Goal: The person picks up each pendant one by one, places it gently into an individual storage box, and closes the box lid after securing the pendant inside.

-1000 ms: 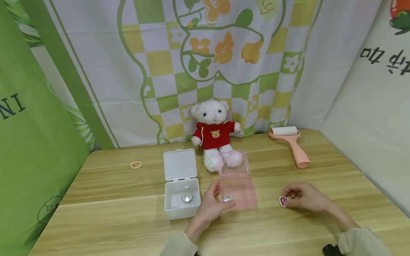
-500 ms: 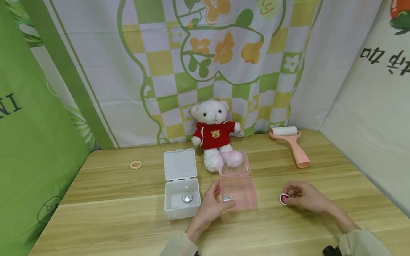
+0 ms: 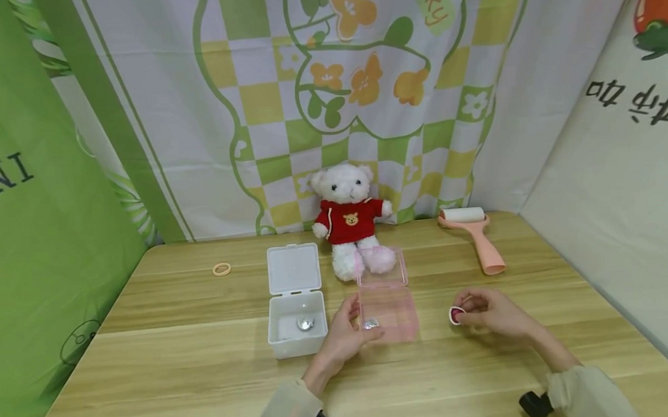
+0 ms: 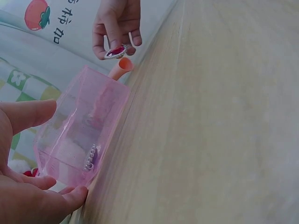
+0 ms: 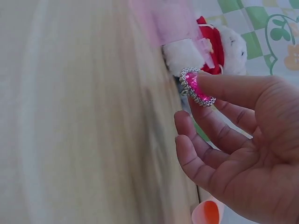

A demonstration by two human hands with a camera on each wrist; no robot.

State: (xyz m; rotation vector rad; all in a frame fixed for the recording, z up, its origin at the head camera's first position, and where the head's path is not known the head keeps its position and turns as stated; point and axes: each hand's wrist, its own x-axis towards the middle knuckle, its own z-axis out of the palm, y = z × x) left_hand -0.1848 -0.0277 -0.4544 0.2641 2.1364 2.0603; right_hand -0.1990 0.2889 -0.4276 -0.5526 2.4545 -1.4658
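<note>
My right hand point(image 3: 496, 313) pinches a pink gem charm point(image 5: 195, 86) with a beaded silver rim between thumb and fingertips. It is above the table, to the right of the clear pink box point(image 3: 403, 330). My left hand point(image 3: 342, 339) holds the left side of that box, thumb at the front and fingers behind. The pink box stands with its lid point(image 3: 395, 274) open. A silver-edged charm point(image 4: 90, 157) lies inside it, near my left hand. Left of that hand, an open white box point(image 3: 297, 348) has a shiny silvery gem point(image 3: 305, 323) inside.
A white teddy bear point(image 3: 350, 217) in a red hoodie sits behind the boxes, its foot behind the pink lid. A roller with a peach handle point(image 3: 486, 251) lies at the back right. A small beige ring point(image 3: 221, 269) lies at the back left of the table point(image 3: 167, 371).
My right hand turns the pink gem charm in its fingertips and shifts slightly left and away from me. The left hand and both boxes stay in place.
</note>
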